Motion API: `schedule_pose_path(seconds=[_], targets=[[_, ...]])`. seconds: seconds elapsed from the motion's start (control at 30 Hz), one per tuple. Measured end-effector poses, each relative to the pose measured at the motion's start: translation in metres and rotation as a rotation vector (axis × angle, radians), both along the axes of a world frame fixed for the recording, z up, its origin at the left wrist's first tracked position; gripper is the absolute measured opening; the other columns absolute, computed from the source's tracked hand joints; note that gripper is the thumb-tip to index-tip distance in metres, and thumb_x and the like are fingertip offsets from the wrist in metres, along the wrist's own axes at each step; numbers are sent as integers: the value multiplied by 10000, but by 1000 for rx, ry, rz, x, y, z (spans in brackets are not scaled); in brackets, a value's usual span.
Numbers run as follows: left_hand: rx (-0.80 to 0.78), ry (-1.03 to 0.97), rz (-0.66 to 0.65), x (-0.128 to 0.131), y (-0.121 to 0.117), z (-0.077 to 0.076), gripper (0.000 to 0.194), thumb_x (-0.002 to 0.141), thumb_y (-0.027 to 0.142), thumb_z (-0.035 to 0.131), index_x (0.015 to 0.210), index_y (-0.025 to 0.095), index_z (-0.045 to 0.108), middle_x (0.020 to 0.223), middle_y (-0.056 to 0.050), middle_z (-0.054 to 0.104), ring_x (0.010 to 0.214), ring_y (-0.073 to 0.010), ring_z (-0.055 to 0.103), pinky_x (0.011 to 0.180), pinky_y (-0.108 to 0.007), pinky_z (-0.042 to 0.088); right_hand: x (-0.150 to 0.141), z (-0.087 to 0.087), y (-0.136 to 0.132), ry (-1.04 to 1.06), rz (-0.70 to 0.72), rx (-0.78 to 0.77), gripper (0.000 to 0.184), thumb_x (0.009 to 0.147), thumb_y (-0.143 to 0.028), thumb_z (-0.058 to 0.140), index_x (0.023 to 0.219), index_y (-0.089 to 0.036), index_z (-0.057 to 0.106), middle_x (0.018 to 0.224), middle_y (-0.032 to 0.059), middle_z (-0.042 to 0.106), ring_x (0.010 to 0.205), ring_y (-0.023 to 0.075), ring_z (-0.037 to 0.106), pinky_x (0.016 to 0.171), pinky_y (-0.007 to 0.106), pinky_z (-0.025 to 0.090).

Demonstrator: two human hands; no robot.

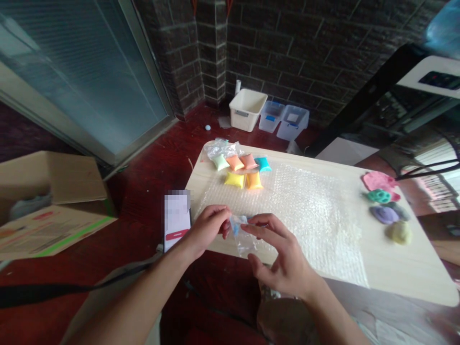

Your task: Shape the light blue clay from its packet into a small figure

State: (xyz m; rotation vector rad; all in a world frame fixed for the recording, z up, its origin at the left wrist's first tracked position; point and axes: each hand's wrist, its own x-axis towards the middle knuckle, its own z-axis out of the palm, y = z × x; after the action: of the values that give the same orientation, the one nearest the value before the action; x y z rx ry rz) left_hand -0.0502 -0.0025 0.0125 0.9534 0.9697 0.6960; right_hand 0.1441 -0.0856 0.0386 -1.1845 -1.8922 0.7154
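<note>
Both my hands meet over the near left part of a pale wooden table [395,268]. My left hand [207,226] is closed in a pinch on one end of a small clear plastic packet [240,231] with a bit of blue inside. My right hand [278,258] pinches the packet's other side with thumb and forefinger, its other fingers spread. A sheet of bubble wrap [316,215] covers the table under and beyond the hands. Several small bags of coloured clay [241,170], green, orange, blue and yellow, lie at the far left of the table.
Shaped lumps of clay [384,201], pink, teal, purple and yellowish, sit at the table's right side. A phone [177,220] lies at the left edge. A white basket [247,109] and two clear bins stand by the brick wall. A cardboard box [50,187] rests on the red floor at left.
</note>
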Motion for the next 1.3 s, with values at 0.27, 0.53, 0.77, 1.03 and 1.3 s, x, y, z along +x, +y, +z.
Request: schedule_pose_path(seconds=[0.27, 0.53, 0.77, 1.03, 1.3], targets=[[-21, -83, -75, 12, -13, -2, 274, 935, 448, 547, 841, 191, 546, 737, 0, 584, 642, -153, 590, 575, -282, 498, -4, -13, -3, -64, -226, 71, 150, 970, -171, 625, 969, -187, 775, 807, 61, 748, 670, 179, 718, 617, 293, 587], [291, 92, -5, 30, -48, -4, 290, 890, 389, 766, 1017, 202, 584, 990, -68, 721, 910, -216, 734, 775, -313, 607, -11, -19, -1, -101, -495, -40, 97, 826, -130, 661, 876, -204, 700, 747, 32, 744, 606, 173, 713, 565, 254, 567], [651, 475, 18, 26, -42, -1, 158, 941, 229, 637, 807, 191, 712, 789, -74, 761, 728, -219, 716, 693, -301, 521, -20, -19, -1, 20, -448, -119, 72, 932, -204, 663, 931, -187, 733, 795, 48, 764, 644, 172, 754, 616, 262, 622], [117, -44, 83, 30, -42, 1, 184, 919, 332, 725, 902, 157, 778, 924, -85, 805, 905, -221, 725, 874, -310, 533, -8, -29, 7, 227, -476, -292, 133, 897, -286, 726, 931, -161, 755, 761, 69, 789, 648, 193, 747, 596, 290, 591], [245, 73, -36, 26, -38, -5, 217, 974, 329, 608, 877, 160, 704, 878, -54, 732, 875, -198, 660, 838, -308, 489, -2, -36, 8, 323, -438, -392, 201, 895, -304, 716, 1007, -164, 806, 897, 107, 811, 705, 210, 759, 634, 327, 624]])
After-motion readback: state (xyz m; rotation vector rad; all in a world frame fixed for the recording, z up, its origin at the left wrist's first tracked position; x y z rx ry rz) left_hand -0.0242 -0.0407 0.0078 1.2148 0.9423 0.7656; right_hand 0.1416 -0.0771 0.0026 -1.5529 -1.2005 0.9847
